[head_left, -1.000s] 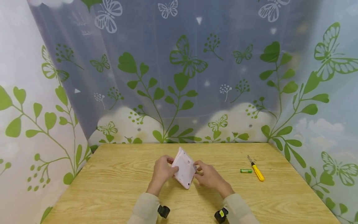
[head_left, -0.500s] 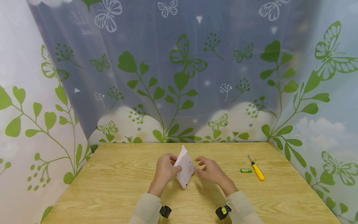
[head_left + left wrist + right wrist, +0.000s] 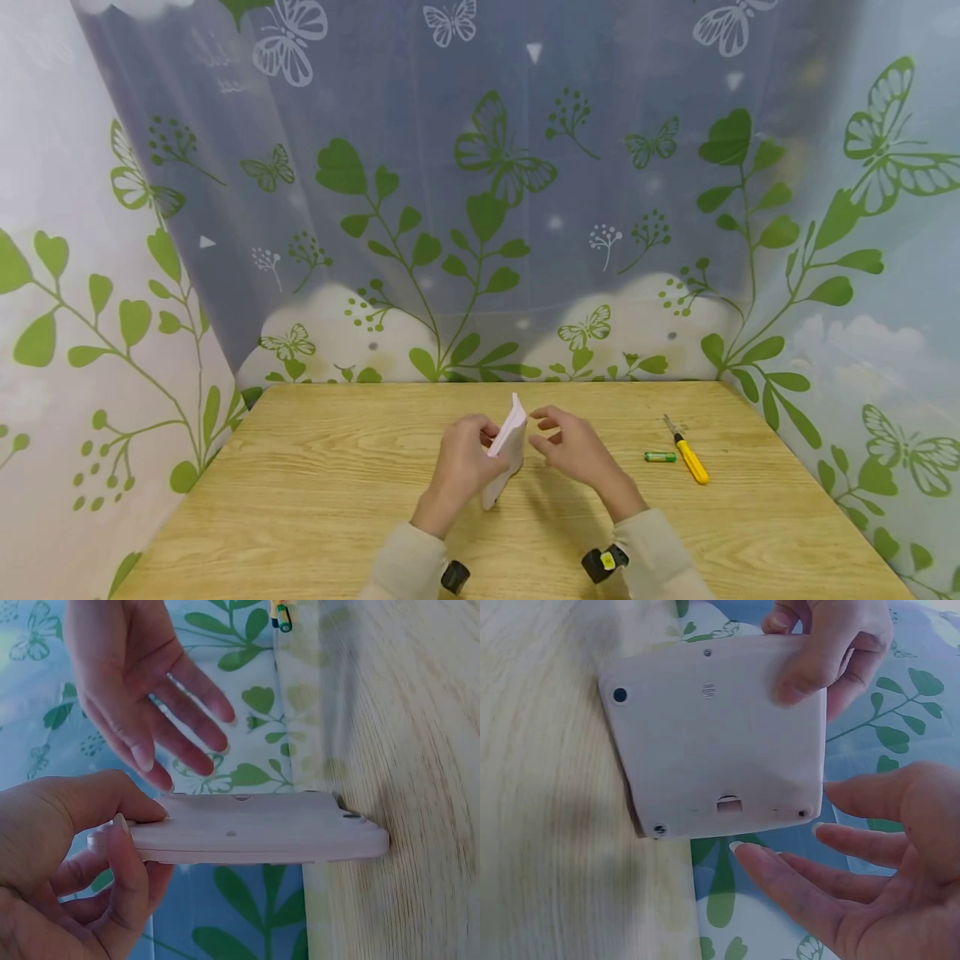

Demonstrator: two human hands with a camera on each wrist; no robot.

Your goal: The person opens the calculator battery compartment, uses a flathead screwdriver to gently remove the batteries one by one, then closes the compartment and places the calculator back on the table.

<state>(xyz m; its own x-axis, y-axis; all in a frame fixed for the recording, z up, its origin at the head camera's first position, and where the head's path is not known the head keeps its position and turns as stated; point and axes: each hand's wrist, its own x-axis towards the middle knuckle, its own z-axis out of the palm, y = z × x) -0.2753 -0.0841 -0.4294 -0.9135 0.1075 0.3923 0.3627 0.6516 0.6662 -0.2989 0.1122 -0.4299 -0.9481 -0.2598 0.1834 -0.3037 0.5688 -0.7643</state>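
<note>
A pale pink calculator (image 3: 513,446) is tilted up on edge, its lower end on the wooden table. My left hand (image 3: 463,462) pinches its upper edge between thumb and fingers. Seen by the right wrist camera, the calculator's back (image 3: 705,750) has small screws, a dark round foot and a notched cover latch. My right hand (image 3: 576,448) is just to its right, fingers spread and loosely bent, holding nothing. In the left wrist view, a narrow side of the calculator (image 3: 247,829) shows, with the right hand (image 3: 139,686) beyond it. Its front face is hidden.
On the right of the wooden table (image 3: 300,500) lie a green battery (image 3: 660,457) and a yellow-handled screwdriver (image 3: 692,462), side by side. A curtain (image 3: 405,275) with leaves and butterflies stands behind the table's back edge.
My left hand has turned the calculator nearly edge-on to the head camera and moved slightly right. My right hand has come off its right edge. Battery and screwdriver are unmoved.
</note>
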